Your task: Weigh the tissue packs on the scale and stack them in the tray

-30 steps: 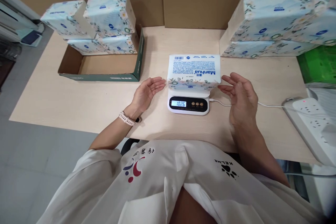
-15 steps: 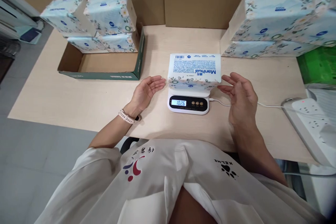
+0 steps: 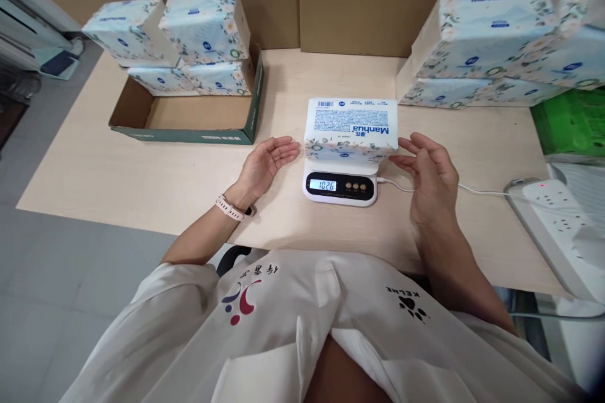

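Note:
A tissue pack point(image 3: 350, 126) printed "Manhua" lies on a small white scale point(image 3: 340, 187) whose display reads 102.6. My left hand point(image 3: 265, 164) rests palm up on the table just left of the pack, fingers apart and holding nothing. My right hand point(image 3: 428, 173) hovers at the pack's right side with its fingers spread, the fingertips close to the pack's edge. Whether they touch the pack I cannot tell.
A shallow green cardboard tray point(image 3: 189, 129) at the back left holds stacked tissue packs point(image 3: 203, 25). More packs point(image 3: 491, 44) are piled at the back right, by a green box point(image 3: 574, 123). A white power strip point(image 3: 562, 227) and the scale's cable point(image 3: 482, 191) lie right. Cardboard boxes stand behind.
My right hand has shifted slightly left toward the pack. The left hand and the pack on the scale have stayed where they were; the view moved a little.

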### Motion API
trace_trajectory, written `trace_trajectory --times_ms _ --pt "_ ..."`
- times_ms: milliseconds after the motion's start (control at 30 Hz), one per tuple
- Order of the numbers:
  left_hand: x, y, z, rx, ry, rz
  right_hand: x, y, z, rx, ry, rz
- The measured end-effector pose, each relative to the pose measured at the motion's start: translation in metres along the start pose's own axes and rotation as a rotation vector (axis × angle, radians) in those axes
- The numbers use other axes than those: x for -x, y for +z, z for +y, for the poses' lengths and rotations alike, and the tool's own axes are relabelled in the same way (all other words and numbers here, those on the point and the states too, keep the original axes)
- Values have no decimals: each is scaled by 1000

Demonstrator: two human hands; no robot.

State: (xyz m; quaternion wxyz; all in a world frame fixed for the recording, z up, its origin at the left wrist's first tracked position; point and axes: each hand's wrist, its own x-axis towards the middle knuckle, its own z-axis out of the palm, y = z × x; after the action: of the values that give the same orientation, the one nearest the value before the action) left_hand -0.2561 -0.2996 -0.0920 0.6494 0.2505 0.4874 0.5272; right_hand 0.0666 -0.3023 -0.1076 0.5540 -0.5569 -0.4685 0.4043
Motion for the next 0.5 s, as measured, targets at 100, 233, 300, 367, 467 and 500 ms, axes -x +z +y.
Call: trace_trajectory --times_ms 100,233,300,367,467,500 --pt "0 0 0 3 -4 -3 0 0 4 1 -1 -7" --pt "0 0 0 8 2 -11 -1 3 7 -4 13 -2" --pt "0 0 0 5 6 -10 -1 5 7 -20 26 13" --pt "1 0 -1 -3 16 -14 -1 6 5 -33 32 28" --pt "3 0 -5 -48 59 -41 0 6 2 -27 -4 27" --pt "3 0 -7 -72 84 -57 1 5 1 -13 -25 18"
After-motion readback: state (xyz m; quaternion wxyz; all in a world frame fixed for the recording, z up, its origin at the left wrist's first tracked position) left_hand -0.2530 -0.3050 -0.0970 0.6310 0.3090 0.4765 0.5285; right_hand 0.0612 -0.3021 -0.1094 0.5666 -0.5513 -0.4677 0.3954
